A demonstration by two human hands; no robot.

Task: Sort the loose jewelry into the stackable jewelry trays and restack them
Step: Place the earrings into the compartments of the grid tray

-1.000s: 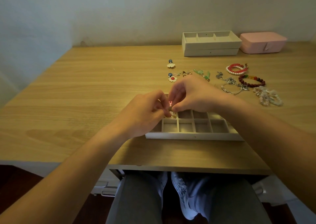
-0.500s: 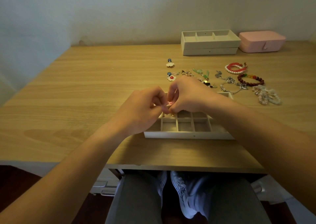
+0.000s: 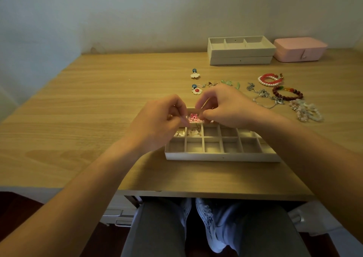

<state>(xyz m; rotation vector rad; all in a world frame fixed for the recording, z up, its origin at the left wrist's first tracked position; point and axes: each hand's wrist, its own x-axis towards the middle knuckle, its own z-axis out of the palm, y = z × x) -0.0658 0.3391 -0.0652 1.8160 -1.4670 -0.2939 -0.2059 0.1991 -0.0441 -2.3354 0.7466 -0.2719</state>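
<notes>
Wooden table (image 3: 98, 119) against a pale wall; the divided tray (image 3: 222, 155) near the front edge is the reference for everything below. Both hands meet over the tray's back left corner. Left hand (image 3: 157, 123): fingers curled, thumb and fingertips pinching the pink earrings (image 3: 193, 118). Right hand (image 3: 225, 107): also curled, pinching the same pieces from the other side, with a thin wire showing between its fingers. The two-handed pinch is probably for separating or straightening the hooks before the drop; cannot tell which. The earrings hang just above a back-row cell and have not been released. Two cells in front of that spot already hold small earrings (image 3: 193, 132), so like items appear to be grouped at the tray's left end. Other visible cells are bare. Loose pieces lie beyond the tray: two flower earrings (image 3: 197, 90) just behind it, and bracelets (image 3: 287, 93) and a silver chain (image 3: 263, 97) behind and to its right. Stacked trays (image 3: 240, 50) and a pink box (image 3: 300, 49) sit far behind, by the wall. Judgement: sorting is at an early stage, and restacking has not begun.
</notes>
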